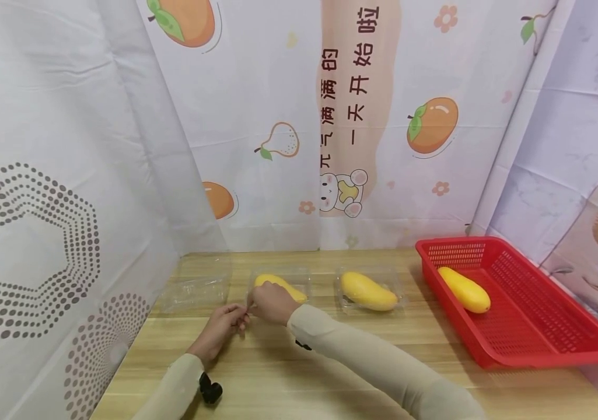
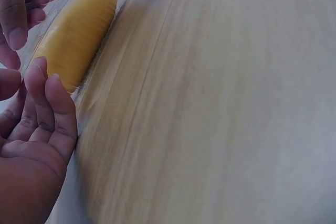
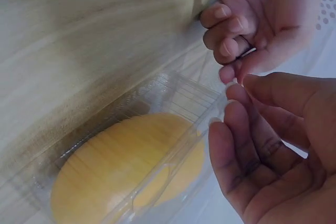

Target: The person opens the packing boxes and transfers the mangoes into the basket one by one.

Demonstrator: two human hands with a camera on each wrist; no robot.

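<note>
From my seat: yellow, oblong fruit (image 2: 79,38) sits inside a clear, ridged plastic box (image 3: 178,95), middle of the row. Edges: wood strip either side, transparent plastic container (image 1: 196,289) left, second fruit-filled clear box (image 1: 369,291) right, then red perforated plastic basket (image 1: 556,359). Most room I get is the pale wood-grain tabletop (image 1: 267,373) in front, crossed by sleeves. Long axis runs back left to front right, one end toward the basket side. Left hand (image 1: 220,329) and right hand (image 1: 275,302): fingers bent, tips meeting by the box's left end; can't tell whether either grips anything.
</note>
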